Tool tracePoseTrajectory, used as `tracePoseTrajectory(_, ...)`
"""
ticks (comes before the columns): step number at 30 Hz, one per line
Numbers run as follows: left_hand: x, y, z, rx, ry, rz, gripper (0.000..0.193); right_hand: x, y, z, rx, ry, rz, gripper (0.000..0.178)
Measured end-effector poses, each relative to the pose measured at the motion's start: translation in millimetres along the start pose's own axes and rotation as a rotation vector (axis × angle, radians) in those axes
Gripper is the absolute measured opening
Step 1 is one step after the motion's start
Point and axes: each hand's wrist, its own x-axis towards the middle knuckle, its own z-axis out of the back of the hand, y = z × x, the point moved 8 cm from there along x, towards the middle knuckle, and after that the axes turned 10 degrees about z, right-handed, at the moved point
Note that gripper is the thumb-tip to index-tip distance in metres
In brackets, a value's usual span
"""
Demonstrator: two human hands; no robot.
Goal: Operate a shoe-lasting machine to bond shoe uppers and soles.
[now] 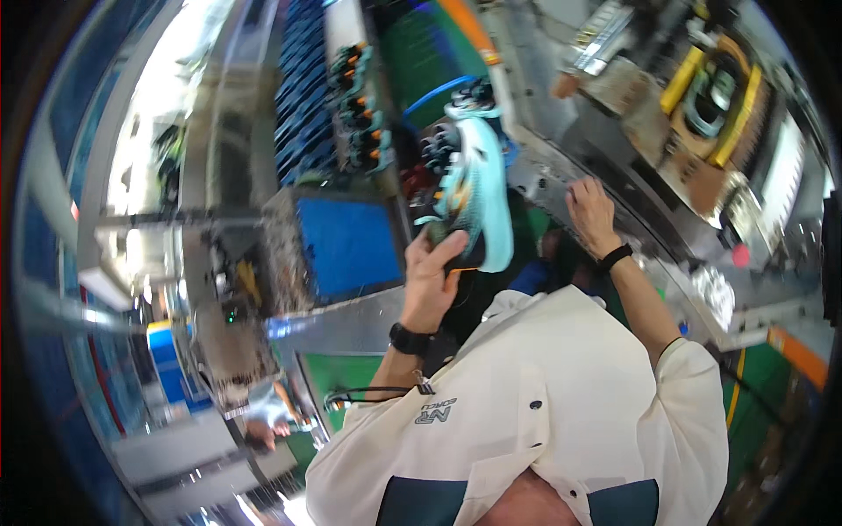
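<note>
My left hand (433, 273) is closed around one end of a sneaker (493, 188) with a pale teal sole and a dark upper with orange parts. The sneaker is turned on its side, its sole toward the right, and its other end points away from me. Dark, lumpy pieces (441, 145) show beside its far part; I cannot make out what they are. Over at the right, my right hand (591, 213) rests at the edge of a metal machine frame (545, 180). Its fingers are slightly bent and apart, with nothing visible in them.
Dark blue conveyor slats (305, 96) run along the left, beside a row of teal, black and orange shoes (361, 114). A blue panel (346, 247) lies nearer. At far right, a machine has yellow pads (682, 81) around another shoe (712, 95). Another person (272, 425) is at lower left.
</note>
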Motion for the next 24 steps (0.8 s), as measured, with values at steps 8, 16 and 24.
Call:
tracePoseTrajectory(8, -59.5, 73.4, -12.2, -1.073, -0.198, 0.846, 0.027, -42.4, -54.0, -89.0, -0.083, 0.220, 0.012, 0.018)
tracePoseTrajectory(16, -226.3, 178.6, 24.6, -1.127, -0.534, 1.089, 0.027, 20.9, -46.1, -83.2, 0.168, 0.274, 0.008, 0.020)
tracePoseTrajectory(24, -474.1, 379.4, 97.0, -1.151, -1.350, 1.280, 0.031, 248.5, 311.3, -68.4, 0.590, 0.250, 0.588, 0.014)
